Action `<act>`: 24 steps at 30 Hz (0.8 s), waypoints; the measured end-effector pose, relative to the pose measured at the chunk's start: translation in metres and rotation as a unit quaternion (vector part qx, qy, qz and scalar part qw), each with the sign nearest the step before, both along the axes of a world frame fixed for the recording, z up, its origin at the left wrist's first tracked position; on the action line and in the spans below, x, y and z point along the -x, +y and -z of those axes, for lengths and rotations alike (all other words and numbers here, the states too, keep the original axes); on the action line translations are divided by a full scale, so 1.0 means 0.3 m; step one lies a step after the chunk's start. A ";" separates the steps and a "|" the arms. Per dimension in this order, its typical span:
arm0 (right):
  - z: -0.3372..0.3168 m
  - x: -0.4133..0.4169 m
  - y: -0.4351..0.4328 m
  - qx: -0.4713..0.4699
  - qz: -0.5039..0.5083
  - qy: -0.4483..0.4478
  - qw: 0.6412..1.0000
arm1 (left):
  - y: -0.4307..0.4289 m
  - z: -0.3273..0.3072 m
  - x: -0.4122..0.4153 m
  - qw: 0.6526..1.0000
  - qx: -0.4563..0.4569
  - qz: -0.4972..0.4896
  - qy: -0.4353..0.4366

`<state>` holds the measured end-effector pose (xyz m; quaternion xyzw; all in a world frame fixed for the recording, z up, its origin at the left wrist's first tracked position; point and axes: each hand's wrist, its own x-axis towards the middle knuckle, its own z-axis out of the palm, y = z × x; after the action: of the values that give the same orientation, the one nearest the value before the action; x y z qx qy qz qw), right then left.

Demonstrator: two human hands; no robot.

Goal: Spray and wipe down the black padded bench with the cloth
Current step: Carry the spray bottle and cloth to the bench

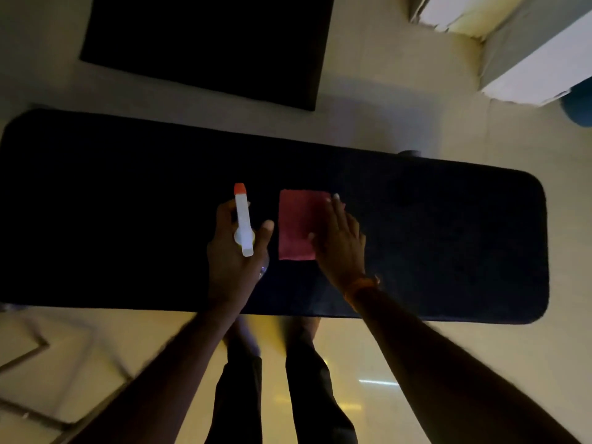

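The black padded bench [432, 238] stretches across the middle of the head view. My left hand [230, 254] grips a white spray bottle [242, 222] with an orange nozzle tip, its head pointing away from me over the pad. A folded red cloth [294, 222] lies flat on the bench just right of the bottle. My right hand [339, 241] rests flat on the cloth's right edge with fingers extended, covering part of it.
A second black pad [208, 43] lies on the pale floor beyond the bench. A white box-like object [531, 52] stands at the far right, with a blue item [576, 107] beside it. My legs [282, 379] stand at the bench's near edge. A metal frame [28, 354] shows lower left.
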<state>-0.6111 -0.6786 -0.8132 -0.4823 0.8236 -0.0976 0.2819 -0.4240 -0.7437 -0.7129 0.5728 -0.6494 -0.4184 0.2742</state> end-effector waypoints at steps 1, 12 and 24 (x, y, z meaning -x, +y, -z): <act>0.012 -0.002 0.020 -0.004 -0.034 0.028 0.999 | 0.009 0.014 0.006 1.000 -0.001 0.000 -0.006; -0.011 -0.014 0.013 -0.048 -0.113 0.067 0.990 | 0.026 0.047 0.005 1.000 0.003 -0.020 -0.013; -0.070 -0.417 -0.396 0.007 -0.302 -0.009 0.953 | -0.073 0.080 -0.364 0.978 -0.026 -0.204 0.043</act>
<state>-0.4861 -0.7974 -0.7921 -0.7095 0.6363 -0.0178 0.3025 -0.3147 -0.7655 -0.7369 0.6816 -0.4949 -0.3948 0.3668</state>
